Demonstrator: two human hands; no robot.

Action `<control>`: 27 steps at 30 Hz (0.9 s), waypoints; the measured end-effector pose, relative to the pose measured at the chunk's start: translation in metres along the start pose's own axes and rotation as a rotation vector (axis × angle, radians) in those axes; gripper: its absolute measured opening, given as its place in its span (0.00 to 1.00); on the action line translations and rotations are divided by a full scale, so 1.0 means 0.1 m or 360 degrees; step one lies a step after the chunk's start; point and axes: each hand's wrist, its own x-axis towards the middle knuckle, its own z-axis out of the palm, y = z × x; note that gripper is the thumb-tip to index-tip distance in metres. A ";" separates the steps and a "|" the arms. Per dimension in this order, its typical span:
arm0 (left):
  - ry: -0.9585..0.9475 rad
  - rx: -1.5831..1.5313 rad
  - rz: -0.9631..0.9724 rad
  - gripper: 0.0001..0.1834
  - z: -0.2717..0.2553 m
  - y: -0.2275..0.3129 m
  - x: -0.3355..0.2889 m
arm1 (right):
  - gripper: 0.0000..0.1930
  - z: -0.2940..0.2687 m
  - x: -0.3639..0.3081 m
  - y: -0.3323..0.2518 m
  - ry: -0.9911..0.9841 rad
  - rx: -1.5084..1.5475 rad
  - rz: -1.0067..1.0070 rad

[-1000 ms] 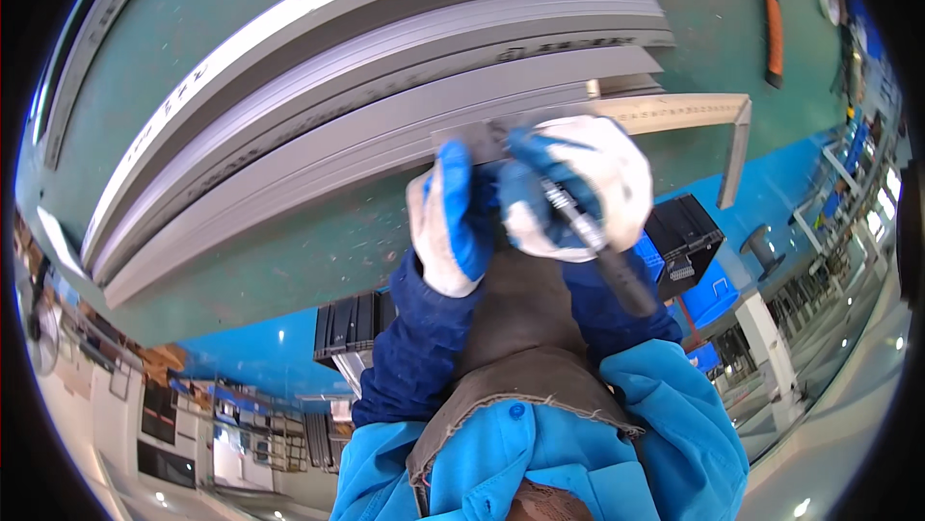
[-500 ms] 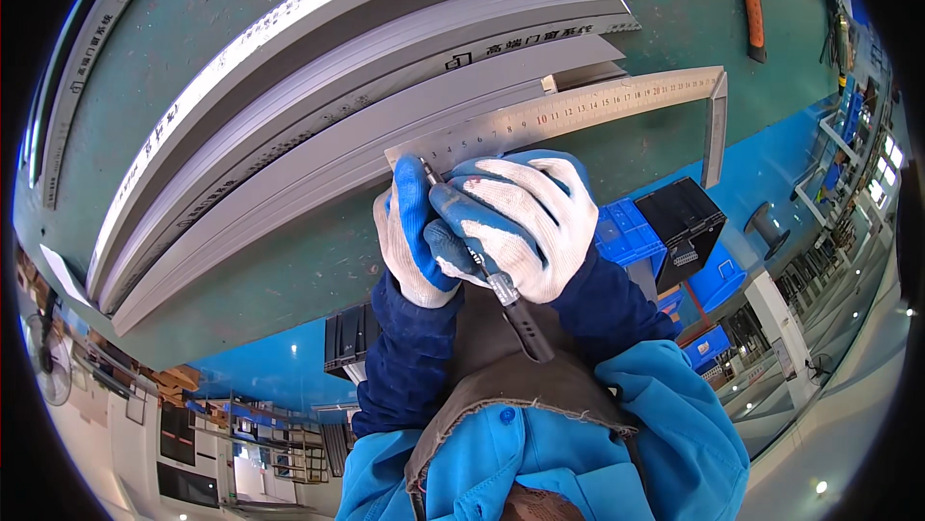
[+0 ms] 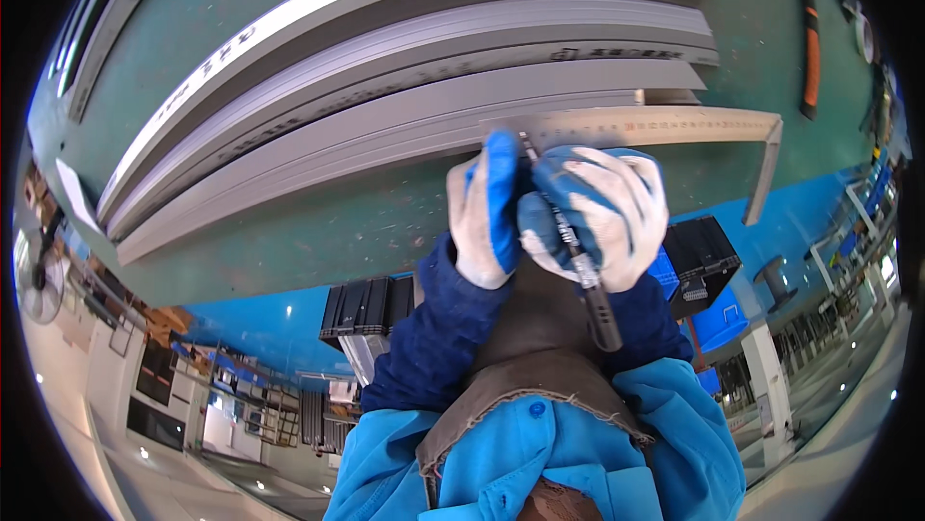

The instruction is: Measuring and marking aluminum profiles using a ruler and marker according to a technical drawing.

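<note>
My left hand [image 3: 485,218], in a white and blue work glove, is closed at the left end of a steel try square [image 3: 699,125]. Its blue fingertip lies on the blade's end. My right hand [image 3: 617,208], gloved alike, grips a dark pen-shaped marking tool [image 3: 599,314] with a thin metal tip. That tip points away from me, by the blade's near edge; I cannot tell whether it touches. The blade lies along the near edge of a grey metal profile [image 3: 385,148]. Its short arm bends toward me at the right.
More long profiles [image 3: 414,51] lie behind on the green workbench [image 3: 279,249]. An orange-handled tool [image 3: 811,64] and a tape roll [image 3: 864,39] are at the far right. Below the bench edge stand black crates [image 3: 361,309] and a blue bin [image 3: 720,319].
The view has shifted, so bench, profiles and hands all sit differently in the picture. Both hands keep their hold, and the try square still lies by the nearest profile.
</note>
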 end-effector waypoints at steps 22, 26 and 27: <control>0.0156 -0.0898 -0.0436 0.13 -1.02 0.07 -0.19 | 0.20 -0.51 0.08 0.00 -0.0137 -0.0674 -0.0447; 0.0545 -0.0881 -0.0729 0.15 -1.56 -0.07 -0.45 | 0.25 -0.32 0.01 -0.36 -0.0500 -0.0689 -0.0396; 0.0570 -0.0911 -0.0720 0.15 -1.70 -0.14 -0.51 | 0.23 -0.22 -0.03 -0.51 -0.0484 -0.0580 -0.0373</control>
